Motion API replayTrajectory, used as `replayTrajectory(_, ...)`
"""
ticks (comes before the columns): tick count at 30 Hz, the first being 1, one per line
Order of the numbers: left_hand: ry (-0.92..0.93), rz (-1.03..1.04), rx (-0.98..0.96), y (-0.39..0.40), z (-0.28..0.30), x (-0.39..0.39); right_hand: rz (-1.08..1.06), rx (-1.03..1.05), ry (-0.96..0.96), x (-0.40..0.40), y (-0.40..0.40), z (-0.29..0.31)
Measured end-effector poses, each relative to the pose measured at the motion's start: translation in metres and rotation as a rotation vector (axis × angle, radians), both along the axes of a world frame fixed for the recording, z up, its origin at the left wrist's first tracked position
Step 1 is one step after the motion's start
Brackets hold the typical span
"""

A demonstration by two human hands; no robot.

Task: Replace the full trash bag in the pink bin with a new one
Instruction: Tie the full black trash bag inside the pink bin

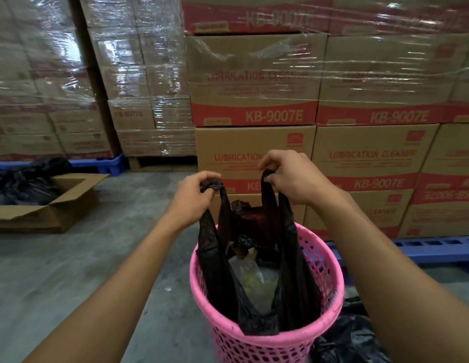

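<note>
A pink perforated plastic bin (330,279) stands on the concrete floor at bottom centre. A black trash bag (217,273) sits inside it, with clear plastic and yellowish waste showing in its open mouth. My left hand (194,195) pinches the bag's left handle loop, held up above the rim. The right handle loop is gripped by my right hand (291,176), slightly higher. Both handles are stretched taut upward. The bag's lower part is hidden inside the bin.
Stacked cardboard boxes (254,100) on blue pallets (432,247) form a wall just behind the bin. An open cardboard box (53,205) holding black bags lies on the floor at the left. Another black bag (351,334) lies to the right of the bin.
</note>
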State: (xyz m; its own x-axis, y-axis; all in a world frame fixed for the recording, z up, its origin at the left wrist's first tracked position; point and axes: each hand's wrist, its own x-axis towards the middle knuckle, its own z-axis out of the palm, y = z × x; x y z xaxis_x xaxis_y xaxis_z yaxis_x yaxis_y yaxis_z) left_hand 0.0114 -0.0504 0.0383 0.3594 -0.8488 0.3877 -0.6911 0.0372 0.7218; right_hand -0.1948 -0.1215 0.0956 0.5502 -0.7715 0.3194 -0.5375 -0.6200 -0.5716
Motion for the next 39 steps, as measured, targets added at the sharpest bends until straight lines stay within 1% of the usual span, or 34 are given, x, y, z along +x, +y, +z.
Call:
replayTrajectory(2,-0.043,0.091,-0.081,-0.001,-0.005,0.002,-0.019,-0.006,0.014,-0.001,-0.001,0.0)
replayTrajectory(3,0.0,0.072,-0.112,-0.001,-0.008,0.001,-0.009,0.003,0.019,-0.002,0.0,0.001)
replayTrajectory(4,0.095,0.021,-0.114,0.0,-0.009,0.0,0.005,0.016,0.024,-0.003,0.001,0.002)
replayTrajectory(6,0.371,-0.102,-0.042,-0.001,-0.011,-0.009,0.034,0.033,0.042,-0.004,0.003,0.004)
replayTrajectory(7,0.494,-0.132,0.0,-0.003,-0.012,-0.013,0.052,0.038,0.049,-0.004,0.005,0.005)
replayTrajectory(8,0.551,-0.131,0.05,-0.006,-0.014,-0.017,0.072,0.043,0.054,-0.003,0.006,0.006)
replayTrajectory(10,0.601,-0.132,0.122,-0.011,-0.021,-0.022,0.102,0.051,0.061,-0.002,0.007,0.007)
replayTrajectory(13,0.889,-0.264,0.191,-0.016,-0.024,-0.028,0.114,0.055,0.072,-0.002,0.008,0.007)
replayTrajectory(14,0.912,-0.294,0.174,-0.017,-0.025,-0.029,0.116,0.056,0.069,-0.002,0.008,0.008)
replayTrajectory(15,0.84,-0.294,0.164,-0.019,-0.026,-0.029,0.116,0.056,0.065,-0.001,0.007,0.008)
replayTrajectory(18,0.444,-0.214,0.111,-0.023,-0.034,-0.023,0.127,0.058,0.068,-0.002,0.009,0.01)
replayTrajectory(19,0.383,-0.174,0.067,-0.023,-0.032,-0.023,0.129,0.063,0.062,-0.002,0.009,0.011)
replayTrajectory(22,0.417,-0.098,-0.039,-0.022,-0.02,-0.024,0.141,0.063,-0.005,-0.001,0.011,0.011)
replayTrajectory(23,0.428,-0.078,-0.039,-0.023,-0.015,-0.025,0.15,0.049,-0.026,0.0,0.012,0.012)
replayTrajectory(25,0.492,-0.082,0.047,-0.025,-0.012,-0.025,0.177,0.014,-0.027,0.001,0.012,0.013)
replayTrajectory(26,0.579,-0.127,0.088,-0.025,-0.012,-0.026,0.197,-0.005,-0.004,0.002,0.012,0.014)
replayTrajectory(28,0.774,-0.323,0.149,-0.023,-0.018,-0.031,0.233,-0.019,0.05,0.004,0.011,0.015)
replayTrajectory(29,0.83,-0.429,0.172,-0.025,-0.021,-0.032,0.249,-0.023,0.07,0.005,0.011,0.015)
replayTrajectory(30,0.825,-0.53,0.201,-0.025,-0.023,-0.033,0.262,-0.031,0.087,0.007,0.012,0.015)
replayTrajectory(31,0.771,-0.623,0.221,-0.026,-0.025,-0.035,0.276,-0.04,0.1,0.008,0.012,0.015)
replayTrajectory(32,0.664,-0.693,0.241,-0.024,-0.027,-0.039,0.288,-0.046,0.105,0.01,0.013,0.015)
replayTrajectory(33,0.528,-0.716,0.269,-0.024,-0.029,-0.044,0.301,-0.05,0.104,0.011,0.014,0.015)
replayTrajectory(35,0.308,-0.667,0.31,-0.025,-0.028,-0.057,0.323,-0.042,0.104,0.012,0.016,0.016)
replayTrajectory(37,0.239,-0.562,0.209,-0.031,-0.028,-0.068,0.326,-0.028,0.108,0.013,0.016,0.015)
replayTrajectory(39,0.258,-0.425,0.125,-0.036,-0.029,-0.07,0.306,0.002,0.052,0.014,0.013,0.012)
